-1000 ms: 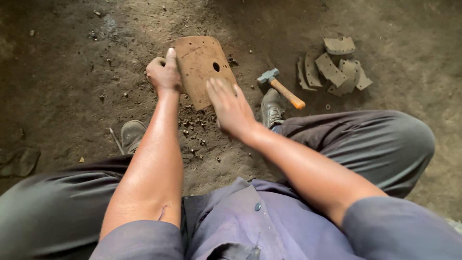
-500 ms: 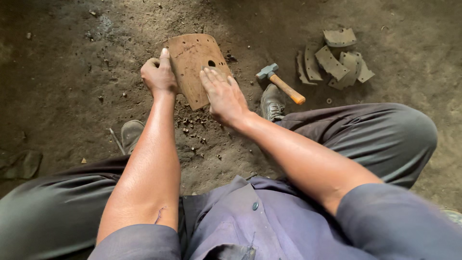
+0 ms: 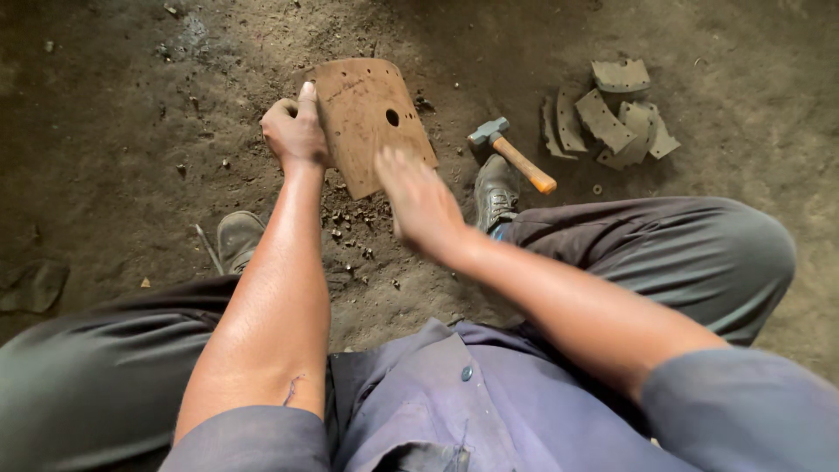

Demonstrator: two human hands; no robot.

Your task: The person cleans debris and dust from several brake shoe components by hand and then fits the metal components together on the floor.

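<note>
Near the knees, the right hand (image 3: 419,203) hovers blurred, fingers loosely spread, holding nothing. Just beyond, the left hand (image 3: 295,131) pinches the plate (image 3: 367,122) by its left edge; a firm grip would steady it. Far right lie a hammer (image 3: 511,153) and pads (image 3: 607,114). No containers show.

Dirt-floor workshop: hammer (image 3: 512,154), brake linings (image 3: 609,114)

Rust-brown plate (image 3: 367,122), orange-handled hammer (image 3: 511,155) with a seemingly blue-grey head, grey trousers (image 3: 690,245).
</note>
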